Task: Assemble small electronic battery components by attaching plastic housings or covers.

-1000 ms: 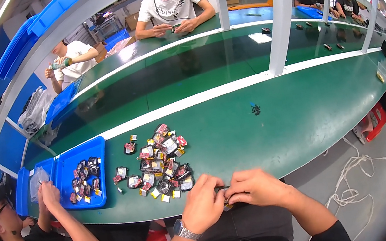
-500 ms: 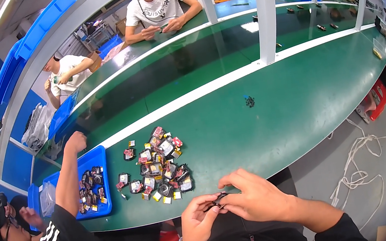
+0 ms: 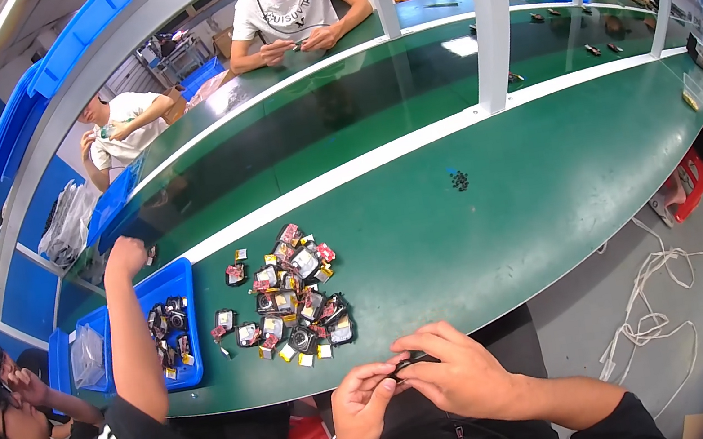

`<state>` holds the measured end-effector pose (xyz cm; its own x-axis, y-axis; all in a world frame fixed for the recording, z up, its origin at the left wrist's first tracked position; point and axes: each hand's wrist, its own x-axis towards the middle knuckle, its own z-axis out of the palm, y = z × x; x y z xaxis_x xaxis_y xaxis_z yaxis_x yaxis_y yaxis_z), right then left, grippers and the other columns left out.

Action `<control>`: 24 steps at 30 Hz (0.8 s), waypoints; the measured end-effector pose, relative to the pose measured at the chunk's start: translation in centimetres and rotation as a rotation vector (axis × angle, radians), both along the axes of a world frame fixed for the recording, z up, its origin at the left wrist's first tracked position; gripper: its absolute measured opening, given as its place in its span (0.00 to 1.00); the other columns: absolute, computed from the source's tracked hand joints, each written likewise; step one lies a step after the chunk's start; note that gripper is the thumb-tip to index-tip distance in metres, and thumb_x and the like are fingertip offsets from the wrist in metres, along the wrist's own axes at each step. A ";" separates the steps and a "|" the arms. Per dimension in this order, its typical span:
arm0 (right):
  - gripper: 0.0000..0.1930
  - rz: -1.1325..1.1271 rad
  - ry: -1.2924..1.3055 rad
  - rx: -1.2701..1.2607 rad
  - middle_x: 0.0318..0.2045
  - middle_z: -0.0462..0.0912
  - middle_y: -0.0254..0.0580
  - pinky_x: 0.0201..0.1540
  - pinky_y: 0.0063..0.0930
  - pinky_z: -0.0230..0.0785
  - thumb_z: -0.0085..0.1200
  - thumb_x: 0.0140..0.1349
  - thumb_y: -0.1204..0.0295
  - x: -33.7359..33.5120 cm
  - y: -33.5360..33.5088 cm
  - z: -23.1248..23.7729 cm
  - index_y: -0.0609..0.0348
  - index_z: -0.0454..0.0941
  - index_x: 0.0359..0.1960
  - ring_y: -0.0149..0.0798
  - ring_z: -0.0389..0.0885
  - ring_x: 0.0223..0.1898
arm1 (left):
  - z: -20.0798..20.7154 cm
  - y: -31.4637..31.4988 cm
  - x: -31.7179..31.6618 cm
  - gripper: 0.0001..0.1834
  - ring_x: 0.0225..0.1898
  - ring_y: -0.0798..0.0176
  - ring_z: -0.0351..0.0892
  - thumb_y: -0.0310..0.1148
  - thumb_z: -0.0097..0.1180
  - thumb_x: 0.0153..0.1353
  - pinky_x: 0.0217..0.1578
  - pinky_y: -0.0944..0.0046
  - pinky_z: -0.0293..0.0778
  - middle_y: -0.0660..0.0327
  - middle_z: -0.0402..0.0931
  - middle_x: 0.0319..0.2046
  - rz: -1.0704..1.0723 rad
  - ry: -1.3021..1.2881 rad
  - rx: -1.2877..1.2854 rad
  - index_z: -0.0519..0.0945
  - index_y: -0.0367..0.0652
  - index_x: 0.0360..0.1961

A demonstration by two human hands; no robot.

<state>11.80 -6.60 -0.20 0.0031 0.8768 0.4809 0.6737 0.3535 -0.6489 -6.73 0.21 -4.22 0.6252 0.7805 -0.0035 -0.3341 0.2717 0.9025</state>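
Close to my body, at the near edge of the green table, both my hands are closed on one small black part (image 3: 402, 364). My left hand (image 3: 363, 407), with a metal watch band on its wrist, pinches it from the left. From the right, the thumb and fingers of my right hand (image 3: 457, 365) press on it. Fingers cover most of the part, so its exact kind is hidden. Just beyond my left hand lies a pile of small black device housings (image 3: 295, 296) with red circuit boards and silver-and-yellow battery cells.
A co-worker's arm (image 3: 135, 343) reaches across a blue tray (image 3: 194, 320) of similar assemblies at the left. Small black pieces (image 3: 459, 180) lie in a cluster on the green tabletop (image 3: 409, 238). A white frame post (image 3: 486, 27) rises behind. White cables (image 3: 645, 330) trail on the floor.
My right hand's fingers have drawn in closer around the black part. The co-worker at the left has shifted their arm, and a small dark item now shows beside that hand.
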 end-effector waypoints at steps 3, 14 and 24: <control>0.10 0.006 0.254 -0.101 0.54 0.81 0.38 0.53 0.36 0.74 0.69 0.54 0.75 -0.1 -0.3 -0.5 0.55 0.88 0.39 0.46 0.76 0.54 | -0.3 -0.1 0.0 0.12 0.54 0.51 0.83 0.17 0.54 0.69 0.52 0.53 0.85 0.38 0.78 0.55 0.014 0.008 -0.019 0.73 0.31 0.52; 0.11 0.067 0.239 -0.157 0.56 0.81 0.40 0.57 0.40 0.71 0.69 0.56 0.74 0.4 -0.2 0.0 0.56 0.87 0.41 0.49 0.75 0.57 | -1.1 -0.7 -0.3 0.12 0.51 0.53 0.84 0.18 0.55 0.69 0.52 0.56 0.84 0.40 0.79 0.54 0.069 0.037 0.036 0.75 0.27 0.52; 0.10 0.073 0.163 -0.068 0.58 0.78 0.41 0.57 0.41 0.72 0.68 0.56 0.75 0.5 -0.3 0.0 0.55 0.86 0.41 0.50 0.75 0.57 | -0.4 -0.5 -0.3 0.11 0.52 0.53 0.84 0.18 0.54 0.69 0.53 0.55 0.84 0.40 0.79 0.54 0.085 0.050 0.045 0.75 0.26 0.52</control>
